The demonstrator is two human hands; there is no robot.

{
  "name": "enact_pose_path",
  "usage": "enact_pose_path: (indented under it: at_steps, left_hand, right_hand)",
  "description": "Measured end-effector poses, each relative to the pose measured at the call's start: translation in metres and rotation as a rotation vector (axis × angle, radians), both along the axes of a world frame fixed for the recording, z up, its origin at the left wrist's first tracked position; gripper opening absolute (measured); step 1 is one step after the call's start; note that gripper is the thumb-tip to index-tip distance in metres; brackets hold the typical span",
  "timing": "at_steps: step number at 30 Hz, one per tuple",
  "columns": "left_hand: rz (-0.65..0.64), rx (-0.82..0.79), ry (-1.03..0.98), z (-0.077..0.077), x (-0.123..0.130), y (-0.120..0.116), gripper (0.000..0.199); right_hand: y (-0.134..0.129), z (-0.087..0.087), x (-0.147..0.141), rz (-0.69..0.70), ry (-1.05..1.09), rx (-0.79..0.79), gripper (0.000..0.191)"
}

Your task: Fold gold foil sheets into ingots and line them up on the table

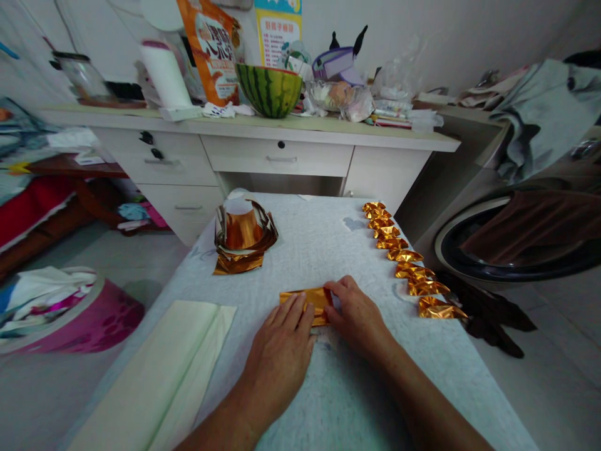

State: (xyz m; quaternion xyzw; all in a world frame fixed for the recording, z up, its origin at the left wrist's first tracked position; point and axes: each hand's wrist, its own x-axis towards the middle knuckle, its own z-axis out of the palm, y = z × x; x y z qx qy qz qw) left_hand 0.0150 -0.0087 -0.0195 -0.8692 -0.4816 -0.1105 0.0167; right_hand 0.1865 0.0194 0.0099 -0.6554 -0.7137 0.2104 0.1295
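Note:
A piece of gold foil paper (317,303) lies flat on the cloth-covered table in front of me, with a crease line along its far edge. My left hand (286,341) rests on its left part, fingers stretched out and pressing down. At its right end my right hand (353,311) pinches the edge between thumb and fingers. To the far left stands a curled stack of gold foil sheets (244,235). Folded gold foil pieces (407,257), several of them, line the table's right side. The paper's underside is hidden.
A folded pale paper stack (154,376) covers the table's left front. Beyond the table is a white cabinet (277,153) bearing a half watermelon (270,91) and an orange snack bag (211,53). A pink bin (101,319) stands left, a washing machine (446,238) right.

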Motion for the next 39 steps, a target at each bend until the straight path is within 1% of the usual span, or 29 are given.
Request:
enact_pose_path:
  at_steps: [3,8,11,17,22,29,32,36,39]
  left_hand:
    - [-0.007,-0.018,-0.001,0.002,0.0,0.001,0.043]
    - [-0.004,-0.024,-0.017,0.002,0.001,0.001,0.045]
    - [0.001,-0.035,-0.018,0.002,0.0,0.0,0.047]
    - [0.011,-0.036,-0.026,0.001,-0.001,0.0,0.049]
    - [0.015,-0.037,-0.038,0.0,-0.002,0.0,0.047]
    - [0.016,-0.085,-0.059,0.008,-0.002,0.0,0.046]
    - [0.028,-0.114,-0.118,0.011,-0.002,-0.001,0.045]
    - [0.049,-0.159,-0.251,0.013,-0.007,0.003,0.028]
    - [0.052,-0.155,-0.347,0.011,-0.01,0.009,0.026]
  right_hand:
    - [-0.002,0.001,-0.002,0.006,0.016,0.036,0.034]
    - [-0.004,0.001,-0.004,0.08,0.033,0.116,0.028]
    - [-0.004,-0.001,-0.005,0.086,0.034,0.124,0.023]
    - [-0.002,0.0,-0.005,0.093,0.029,0.118,0.026]
    - [-0.002,0.0,-0.005,0.091,0.01,0.104,0.026]
    - [-0.003,-0.004,-0.007,0.088,-0.027,0.139,0.023]
    - [-0.004,-0.005,-0.009,0.083,-0.051,0.167,0.023]
    - [-0.007,-0.006,-0.012,0.063,-0.076,0.196,0.022]
    - [-0.008,-0.008,-0.015,0.048,-0.1,0.212,0.022]
